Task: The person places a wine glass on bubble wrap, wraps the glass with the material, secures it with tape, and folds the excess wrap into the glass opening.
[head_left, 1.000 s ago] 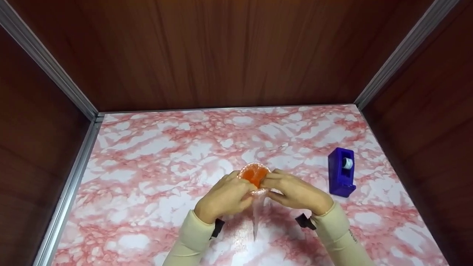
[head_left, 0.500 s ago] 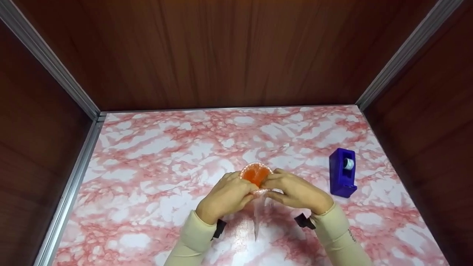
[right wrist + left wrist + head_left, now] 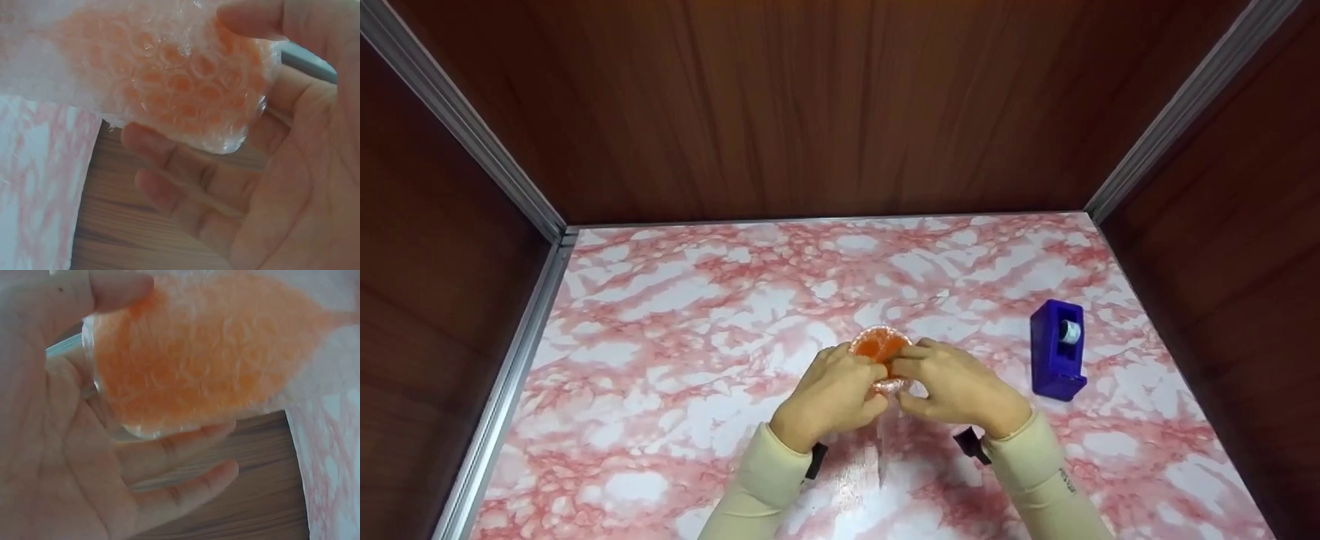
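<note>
An orange stemmed glass (image 3: 879,345) wrapped in clear bubble wrap (image 3: 891,385) is held between both hands, its round opening facing up in the head view. My left hand (image 3: 832,390) grips the wrapped rim from the left, and its thumb presses the wrap in the left wrist view. From the right, my right hand (image 3: 956,386) pinches the rim, with fingertips bent over the opening. Both wrist views show the orange bowl (image 3: 197,371) through the bubbles; in the left one it narrows to a thin stem (image 3: 342,320). The glass's foot is out of sight.
A purple tape dispenser (image 3: 1057,352) with a small roll stands at the right of the table. Red-and-white marbled covering (image 3: 697,300) spans the tabletop. Brown wood-look panels (image 3: 825,112) with metal edge rails (image 3: 480,127) enclose the back and sides.
My left hand has shifted slightly right and its fingers bend farther over the rim. The right hand has moved slightly left, covering more of the opening. The tape dispenser stays put.
</note>
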Demonstrator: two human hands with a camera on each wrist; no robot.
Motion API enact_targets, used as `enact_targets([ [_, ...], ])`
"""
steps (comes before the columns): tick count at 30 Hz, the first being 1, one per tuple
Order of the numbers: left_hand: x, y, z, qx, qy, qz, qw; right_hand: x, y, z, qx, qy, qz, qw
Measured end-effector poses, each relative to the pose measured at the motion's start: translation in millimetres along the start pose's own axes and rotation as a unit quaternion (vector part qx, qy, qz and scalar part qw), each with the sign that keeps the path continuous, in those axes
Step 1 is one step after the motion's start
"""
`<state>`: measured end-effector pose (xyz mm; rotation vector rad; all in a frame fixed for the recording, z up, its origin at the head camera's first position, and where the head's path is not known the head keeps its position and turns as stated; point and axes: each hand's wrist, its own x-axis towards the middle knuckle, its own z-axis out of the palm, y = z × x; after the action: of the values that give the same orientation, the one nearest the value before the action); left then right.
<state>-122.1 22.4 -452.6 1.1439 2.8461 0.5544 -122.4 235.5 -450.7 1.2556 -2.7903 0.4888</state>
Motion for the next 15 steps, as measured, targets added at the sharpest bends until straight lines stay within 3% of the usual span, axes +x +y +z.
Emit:
enact_targets([
  [5, -1.6, 6.1, 4.2, -0.007, -0.021, -0.049, 0.9986, 0.2, -7.6, 3.5, -0.059, -0.001, 0.031, 0.998],
  [11, -2.5, 6.2, 9.3, 0.039, 0.03, -0.005, 0.9987, 0.6, -9.8, 4.5, -0.069, -0.023, 0.068, 0.995],
  [13, -3.8, 4.7, 10.8, 0.044, 0.039, 0.005, 0.9982, -0.6, -6.9, 4.7, -0.054, -0.026, 0.058, 0.996],
  [15, -6.0, 3.9, 10.5, 0.028, 0.023, 0.005, 0.9993, -3.4, -2.9, 4.4, -0.024, -0.024, 0.036, 0.999],
])
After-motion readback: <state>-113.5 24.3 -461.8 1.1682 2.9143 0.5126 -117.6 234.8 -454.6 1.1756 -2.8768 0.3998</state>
